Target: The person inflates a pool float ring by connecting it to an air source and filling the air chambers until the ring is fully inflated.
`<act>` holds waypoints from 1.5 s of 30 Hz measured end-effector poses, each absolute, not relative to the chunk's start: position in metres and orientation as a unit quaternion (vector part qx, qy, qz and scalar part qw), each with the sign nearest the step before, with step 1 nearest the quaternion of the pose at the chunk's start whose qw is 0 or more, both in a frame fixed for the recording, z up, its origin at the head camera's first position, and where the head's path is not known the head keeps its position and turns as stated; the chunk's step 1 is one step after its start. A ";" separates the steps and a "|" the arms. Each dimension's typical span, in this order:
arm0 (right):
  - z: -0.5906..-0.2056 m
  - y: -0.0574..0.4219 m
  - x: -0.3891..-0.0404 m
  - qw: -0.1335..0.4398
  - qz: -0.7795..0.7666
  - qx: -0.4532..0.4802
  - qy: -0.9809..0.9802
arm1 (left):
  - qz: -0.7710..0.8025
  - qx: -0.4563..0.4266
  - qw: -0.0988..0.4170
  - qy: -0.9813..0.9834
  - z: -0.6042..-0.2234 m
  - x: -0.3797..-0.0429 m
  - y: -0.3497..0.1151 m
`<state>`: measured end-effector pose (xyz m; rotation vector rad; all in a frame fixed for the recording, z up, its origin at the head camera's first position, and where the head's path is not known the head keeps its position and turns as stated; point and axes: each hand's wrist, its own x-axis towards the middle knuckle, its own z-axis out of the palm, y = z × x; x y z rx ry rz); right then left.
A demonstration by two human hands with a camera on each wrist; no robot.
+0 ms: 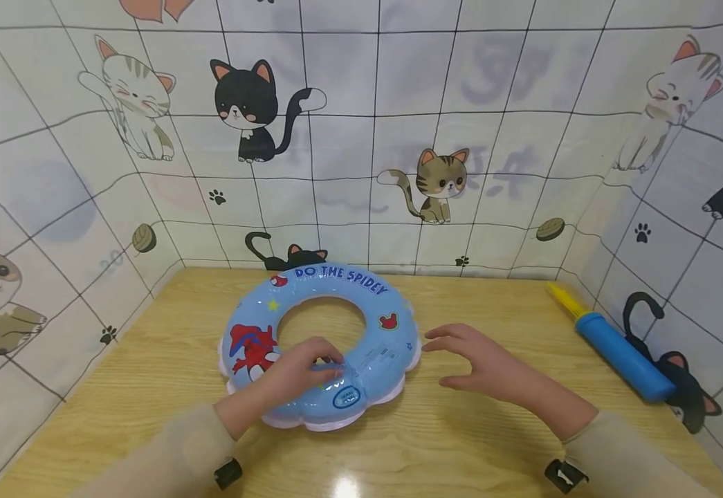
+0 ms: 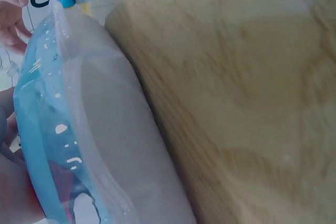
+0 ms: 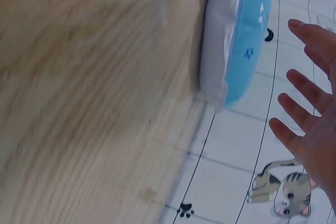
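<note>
A light blue inflatable swim ring lies on the wooden table, printed with red figures and "DO THE SPIDEY", its lower edge pale and scalloped. My left hand is over the ring's near left part, thumb and index finger pinching at the top surface by the inner edge. Whatever small part sits between these fingertips is hidden. In the left wrist view, the same hand shows at the ring's upper side. Just off the ring's right edge, my right hand holds nothing, fingers spread and gently bent, thumb apart.
A blue hand pump with a yellow nozzle lies at the table's right edge, nozzle pointing to the back. Around the wooden table, a white grid-patterned sheet with cartoon cats hangs at the back and both sides.
</note>
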<state>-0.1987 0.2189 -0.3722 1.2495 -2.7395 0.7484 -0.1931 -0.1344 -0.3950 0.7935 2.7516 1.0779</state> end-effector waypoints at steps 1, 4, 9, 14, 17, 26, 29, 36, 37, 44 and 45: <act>-0.374 0.215 -0.198 0.022 0.237 0.413 -0.879 | 0.356 0.261 0.040 0.896 -0.396 -0.193 -0.133; -0.376 0.205 -0.195 0.026 0.235 0.433 -0.870 | 0.363 0.263 0.037 0.893 -0.399 -0.192 -0.127; -0.375 0.192 -0.189 0.033 0.237 0.453 -0.859 | 0.365 0.263 0.035 0.892 -0.399 -0.191 -0.120; -0.376 0.181 -0.187 0.046 0.243 0.470 -0.847 | 0.372 0.251 0.042 0.892 -0.400 -0.192 -0.113; -0.379 0.178 -0.185 0.050 0.245 0.477 -0.842 | 0.384 0.248 0.047 0.888 -0.401 -0.193 -0.105; -0.388 0.180 -0.182 0.081 0.229 0.500 -0.831 | 0.414 0.232 0.066 0.878 -0.404 -0.191 -0.089; -0.391 0.181 -0.182 0.099 0.219 0.508 -0.827 | 0.420 0.227 0.070 0.876 -0.404 -0.192 -0.086; -0.392 0.184 -0.180 0.134 0.198 0.517 -0.822 | 0.433 0.226 0.078 0.869 -0.407 -0.191 -0.077; -0.392 0.185 -0.179 0.142 0.201 0.520 -0.818 | 0.433 0.225 0.078 0.869 -0.407 -0.191 -0.076; -0.392 0.189 -0.177 0.155 0.214 0.528 -0.807 | 0.427 0.216 0.076 0.875 -0.404 -0.189 -0.071; -0.392 0.189 -0.177 0.153 0.213 0.526 -0.809 | 0.427 0.215 0.076 0.875 -0.404 -0.189 -0.070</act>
